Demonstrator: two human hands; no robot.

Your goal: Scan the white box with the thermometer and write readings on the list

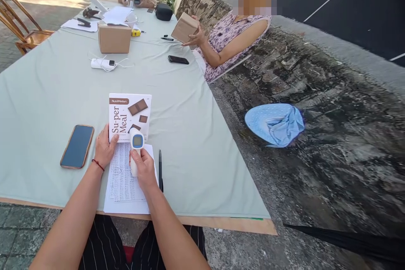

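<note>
My left hand (105, 145) grips the lower left corner of a white Su-per Meal box (122, 112), with the thumb on its printed face. In my right hand (145, 168) is a white infrared thermometer (134, 164) with a blue-framed screen, its head overlapping the box's lower right part. Beneath both hands lie printed sheets of paper (123, 190). A black pen (160, 171) rests just right of the sheets, and a smartphone (77, 146) with a dark screen lies left of my left hand.
The cloth-covered table (196, 168) also bears a cardboard box (114, 39), a white device with a cord (103, 63), a black phone (178, 59) and a yellow tape measure (136, 32). One person at right holds a carton (184, 28); another sits at the far end. A blue hat (274, 124) lies beyond the right edge.
</note>
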